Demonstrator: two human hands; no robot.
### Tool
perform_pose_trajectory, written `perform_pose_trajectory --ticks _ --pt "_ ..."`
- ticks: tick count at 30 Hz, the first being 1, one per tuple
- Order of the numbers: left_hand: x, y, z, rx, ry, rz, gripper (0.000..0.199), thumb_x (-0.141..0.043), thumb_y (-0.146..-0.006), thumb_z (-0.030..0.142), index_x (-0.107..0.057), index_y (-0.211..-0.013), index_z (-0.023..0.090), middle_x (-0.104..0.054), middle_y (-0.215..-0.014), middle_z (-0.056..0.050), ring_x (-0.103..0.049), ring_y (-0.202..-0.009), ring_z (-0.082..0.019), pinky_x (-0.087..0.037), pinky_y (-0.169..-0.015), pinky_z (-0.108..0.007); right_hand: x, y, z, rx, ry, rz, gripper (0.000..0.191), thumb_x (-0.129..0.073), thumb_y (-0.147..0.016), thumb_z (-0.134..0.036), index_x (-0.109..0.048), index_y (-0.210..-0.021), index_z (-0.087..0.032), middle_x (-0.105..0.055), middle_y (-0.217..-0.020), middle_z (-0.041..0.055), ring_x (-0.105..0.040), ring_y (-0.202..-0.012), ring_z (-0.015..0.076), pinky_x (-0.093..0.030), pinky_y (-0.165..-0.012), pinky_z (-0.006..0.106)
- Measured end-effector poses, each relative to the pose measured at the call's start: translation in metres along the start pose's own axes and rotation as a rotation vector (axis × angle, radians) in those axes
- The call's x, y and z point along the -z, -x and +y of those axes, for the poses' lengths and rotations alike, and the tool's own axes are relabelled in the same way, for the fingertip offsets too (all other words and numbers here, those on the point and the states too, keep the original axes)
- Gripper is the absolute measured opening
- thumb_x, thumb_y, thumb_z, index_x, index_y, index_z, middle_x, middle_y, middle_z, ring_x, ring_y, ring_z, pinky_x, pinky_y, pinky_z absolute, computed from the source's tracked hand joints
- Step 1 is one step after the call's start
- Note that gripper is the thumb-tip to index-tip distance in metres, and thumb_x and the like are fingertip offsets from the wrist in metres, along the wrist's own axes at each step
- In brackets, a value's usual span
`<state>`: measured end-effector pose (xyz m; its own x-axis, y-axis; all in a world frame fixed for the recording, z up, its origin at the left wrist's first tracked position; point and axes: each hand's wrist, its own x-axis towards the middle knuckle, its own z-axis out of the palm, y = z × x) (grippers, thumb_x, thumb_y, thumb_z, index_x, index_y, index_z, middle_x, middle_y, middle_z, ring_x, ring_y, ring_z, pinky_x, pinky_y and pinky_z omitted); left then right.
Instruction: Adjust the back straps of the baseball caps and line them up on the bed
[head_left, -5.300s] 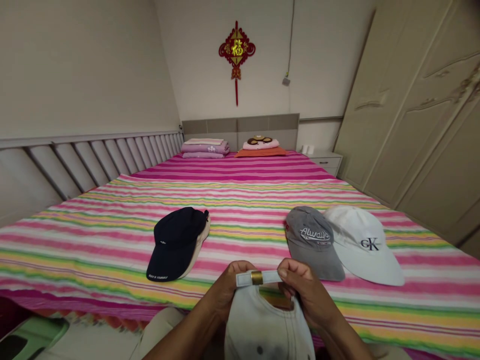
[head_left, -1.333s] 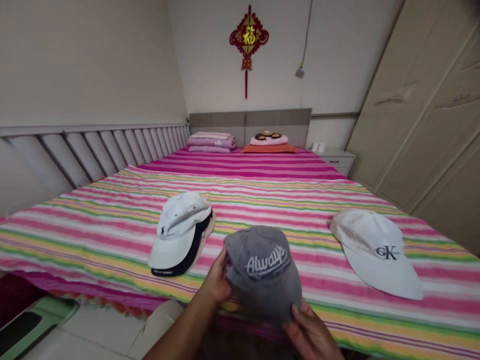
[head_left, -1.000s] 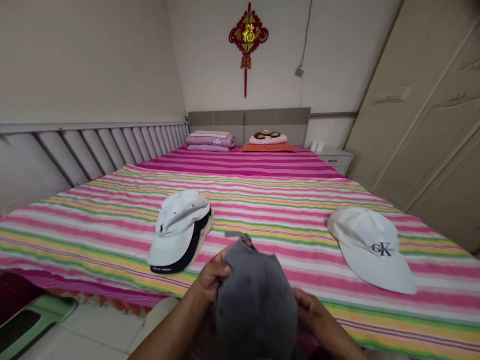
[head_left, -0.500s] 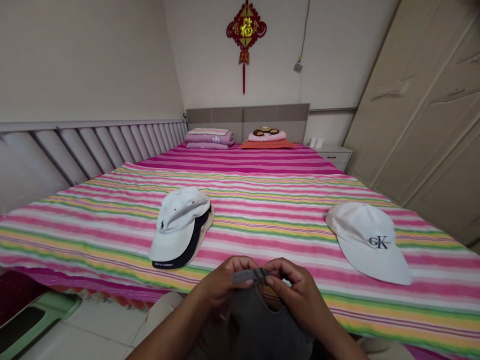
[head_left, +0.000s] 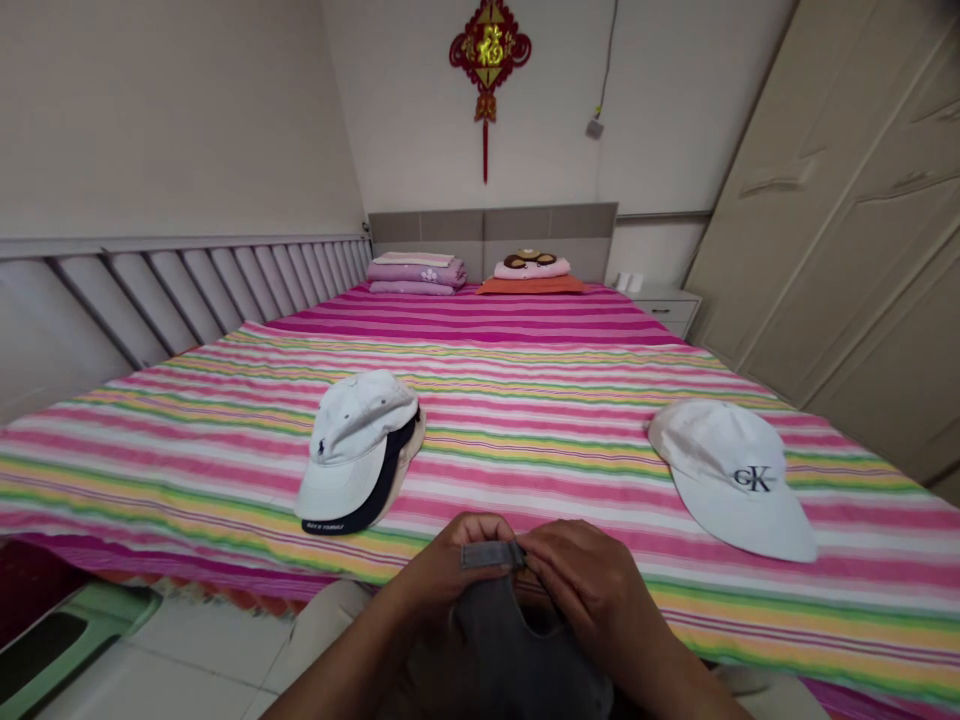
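Observation:
A dark grey cap hangs between my hands at the bed's near edge, its back opening and strap turned up. My left hand pinches the strap from the left. Closed around the strap's right end, by the buckle, is my right hand; its fingertips are partly hidden. Ahead to the left, a white cap with a small dark logo rests on a navy cap and a beige cap. Another white cap, lettered CK, lies by itself to the right.
A striped sheet covers the bed. Folded purple bedding and a pink-and-orange pile lie near the headboard. A green stool stands at lower left, a white nightstand at the back right, a wardrobe along the right.
My right hand has rolled over the strap's buckle end, its back now turned up and its fingers closer together. The left hand keeps its pinch. The view has shifted slightly.

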<state>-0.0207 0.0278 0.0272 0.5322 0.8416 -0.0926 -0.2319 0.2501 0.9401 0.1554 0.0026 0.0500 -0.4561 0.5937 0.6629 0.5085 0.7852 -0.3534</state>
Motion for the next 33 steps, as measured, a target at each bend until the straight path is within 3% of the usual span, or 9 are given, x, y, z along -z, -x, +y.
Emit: perform_pose_trajectory --ticks 7,13,23,33 --pt "0.003 0.001 0.002 -0.005 -0.152 0.017 0.03 -0.073 -0.055 0.034 -0.055 -0.067 0.013 -0.05 -0.058 0.003 -0.039 -0.05 -0.006 -0.024 -0.049 -0.018 0.0 -0.002 -0.004 0.057 0.112 -0.031 0.022 -0.038 -0.087 -0.02 -0.06 -0.084 -0.015 -0.064 -0.068 0.0062 -0.057 -0.063 0.016 -0.043 -0.058 0.028" --pt "0.006 0.0 0.004 -0.012 -0.305 -0.048 0.03 -0.068 -0.059 0.038 -0.055 -0.068 0.013 -0.05 -0.06 0.002 -0.039 -0.053 -0.007 -0.026 -0.051 -0.02 -0.003 0.002 -0.003 0.038 0.153 -0.076 0.017 -0.042 -0.084 -0.015 -0.057 -0.077 -0.016 -0.06 -0.065 0.0038 -0.052 -0.06 0.0152 -0.038 -0.059 0.028" --pt "-0.005 0.003 0.005 -0.079 -0.561 0.056 0.021 -0.055 -0.072 0.032 -0.05 -0.062 0.014 -0.041 -0.053 0.004 -0.033 -0.05 -0.007 -0.026 -0.047 -0.019 -0.017 0.01 -0.004 -0.019 0.363 -0.035 0.022 -0.04 -0.08 -0.008 -0.055 -0.066 -0.017 -0.055 -0.055 0.0024 -0.046 -0.05 0.0161 -0.029 -0.052 0.029" --pt "-0.007 0.002 0.0 -0.18 -0.624 0.075 0.018 -0.052 -0.074 0.026 -0.056 -0.065 0.011 -0.051 -0.058 0.001 -0.042 -0.055 -0.009 -0.033 -0.052 -0.019 -0.014 0.009 0.007 -0.417 -0.132 -0.057 0.016 -0.045 -0.077 -0.014 -0.052 -0.064 -0.018 -0.057 -0.059 -0.0003 -0.052 -0.053 0.0119 -0.035 -0.05 0.022"
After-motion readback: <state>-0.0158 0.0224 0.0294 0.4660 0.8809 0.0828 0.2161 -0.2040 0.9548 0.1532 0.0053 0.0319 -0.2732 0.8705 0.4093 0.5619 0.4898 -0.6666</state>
